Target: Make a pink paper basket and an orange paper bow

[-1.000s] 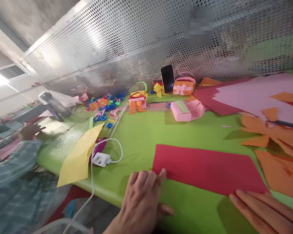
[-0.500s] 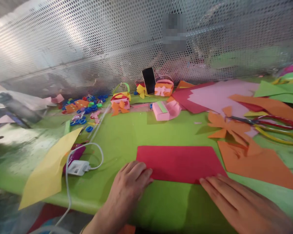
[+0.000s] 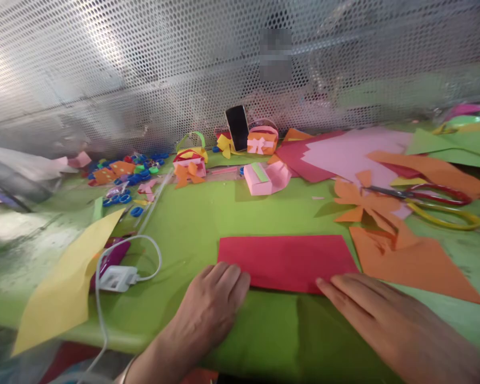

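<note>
A red rectangle of paper (image 3: 282, 261), seemingly folded, lies in front of me on the green tabletop (image 3: 208, 218). My left hand (image 3: 213, 301) has its fingers curled and closed at the paper's near left corner. On the near right part of the paper, my right hand (image 3: 378, 312) rests with fingers stretched out nearly flat. The near edge of the paper bows slightly between the hands. Right of it lies an orange paper sheet (image 3: 436, 269), with an orange paper flower cut-out (image 3: 364, 200) behind.
Scissors (image 3: 436, 200) with red and yellow handles lie at right. A white charger (image 3: 118, 278) with a cable and a yellow sheet (image 3: 64, 288) are at left. Behind stand a pink paper box (image 3: 258, 180), small paper bags (image 3: 263, 141) and a phone (image 3: 237, 127) before a perforated metal panel (image 3: 164, 69).
The whole view has shifted slightly, so things appear a little further left. Both hands stay on the red paper, and its near edge now bows slightly.
</note>
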`<state>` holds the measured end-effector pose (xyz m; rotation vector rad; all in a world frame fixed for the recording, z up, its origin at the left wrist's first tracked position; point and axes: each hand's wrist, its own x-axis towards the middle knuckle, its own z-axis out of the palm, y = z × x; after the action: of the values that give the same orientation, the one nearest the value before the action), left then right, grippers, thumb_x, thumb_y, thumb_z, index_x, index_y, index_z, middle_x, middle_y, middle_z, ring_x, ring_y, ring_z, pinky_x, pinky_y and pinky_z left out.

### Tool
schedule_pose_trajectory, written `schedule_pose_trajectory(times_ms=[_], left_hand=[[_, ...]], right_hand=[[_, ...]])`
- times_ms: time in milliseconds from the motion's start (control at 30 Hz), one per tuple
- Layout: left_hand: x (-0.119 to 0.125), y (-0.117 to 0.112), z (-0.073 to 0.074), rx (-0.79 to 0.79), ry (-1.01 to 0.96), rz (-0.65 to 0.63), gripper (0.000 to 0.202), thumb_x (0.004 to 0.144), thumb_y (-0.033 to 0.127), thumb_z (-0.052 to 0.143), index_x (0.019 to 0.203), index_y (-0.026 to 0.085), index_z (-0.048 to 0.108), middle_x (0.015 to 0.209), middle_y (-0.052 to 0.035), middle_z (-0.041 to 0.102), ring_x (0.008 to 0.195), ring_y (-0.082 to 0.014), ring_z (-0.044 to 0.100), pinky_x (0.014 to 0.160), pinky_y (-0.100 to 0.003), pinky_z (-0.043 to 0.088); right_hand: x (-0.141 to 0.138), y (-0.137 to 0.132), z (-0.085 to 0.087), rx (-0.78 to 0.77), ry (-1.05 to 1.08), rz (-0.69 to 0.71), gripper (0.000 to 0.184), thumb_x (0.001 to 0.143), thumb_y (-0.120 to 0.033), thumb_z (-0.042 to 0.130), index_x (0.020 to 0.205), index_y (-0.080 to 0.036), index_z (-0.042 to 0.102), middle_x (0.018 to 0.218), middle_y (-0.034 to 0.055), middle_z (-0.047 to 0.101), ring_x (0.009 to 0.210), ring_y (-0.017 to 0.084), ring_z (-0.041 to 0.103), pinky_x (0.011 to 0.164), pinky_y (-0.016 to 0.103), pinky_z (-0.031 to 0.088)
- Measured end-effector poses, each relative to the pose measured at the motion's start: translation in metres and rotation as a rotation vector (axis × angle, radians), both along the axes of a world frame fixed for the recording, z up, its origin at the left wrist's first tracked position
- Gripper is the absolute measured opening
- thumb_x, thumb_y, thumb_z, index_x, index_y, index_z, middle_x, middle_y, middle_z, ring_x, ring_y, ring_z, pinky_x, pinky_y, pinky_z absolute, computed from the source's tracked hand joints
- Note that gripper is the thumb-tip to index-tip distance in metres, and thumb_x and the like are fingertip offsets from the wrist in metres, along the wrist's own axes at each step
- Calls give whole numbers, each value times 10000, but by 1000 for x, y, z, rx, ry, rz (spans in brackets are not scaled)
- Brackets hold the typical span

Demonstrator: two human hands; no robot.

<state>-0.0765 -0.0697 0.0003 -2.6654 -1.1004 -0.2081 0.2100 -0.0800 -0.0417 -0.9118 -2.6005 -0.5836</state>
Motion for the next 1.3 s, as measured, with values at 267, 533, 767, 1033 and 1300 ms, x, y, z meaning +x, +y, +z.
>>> schedule_pose_trajectory(times_ms=[267, 533, 767, 1033, 1300], left_hand=[[2, 8, -3, -30, -32, 42, 240, 926, 48, 383, 843, 167, 574, 737, -32, 621, 624, -199, 572, 540, -318, 478], [-3, 13, -10, -177, -173, 167, 181, 914, 157, 561, 739, 189, 592, 718, 5, 627, 645, -163, 590, 580, -275, 446], [2, 27, 3, -480, -322, 485, 171, 791, 184, 707, 683, 191, 575, 640, 51, 618, 580, -122, 574, 539, -221, 373], [4, 29, 10, -546, -213, 555, 169, 799, 211, 724, 710, 189, 582, 654, 48, 607, 590, -135, 549, 555, -238, 344], [4, 28, -4, -308, -300, 98, 335, 871, 75, 543, 966, 329, 739, 765, -7, 605, 719, -184, 562, 623, -295, 410]], right_hand=[[-1, 21, -2, -142, 155, -49, 390, 825, 42, 313, 898, -170, 632, 844, 87, 682, 719, 198, 640, 558, 294, 476], [-1, 29, -10, -265, 173, -152, 300, 945, -96, 331, 809, -200, 578, 715, 27, 598, 581, 169, 598, 500, 291, 391], [0, 35, -10, -327, 189, -246, 249, 967, -178, 371, 746, -221, 476, 656, 3, 569, 534, 166, 586, 472, 282, 357], [5, 34, -15, -342, 238, -314, 241, 978, -192, 340, 796, -214, 495, 753, 41, 592, 644, 182, 596, 517, 283, 399], [-43, 17, 7, -130, 67, -90, 341, 918, -58, 386, 1103, -185, 642, 769, 36, 565, 680, 198, 553, 580, 325, 432]])
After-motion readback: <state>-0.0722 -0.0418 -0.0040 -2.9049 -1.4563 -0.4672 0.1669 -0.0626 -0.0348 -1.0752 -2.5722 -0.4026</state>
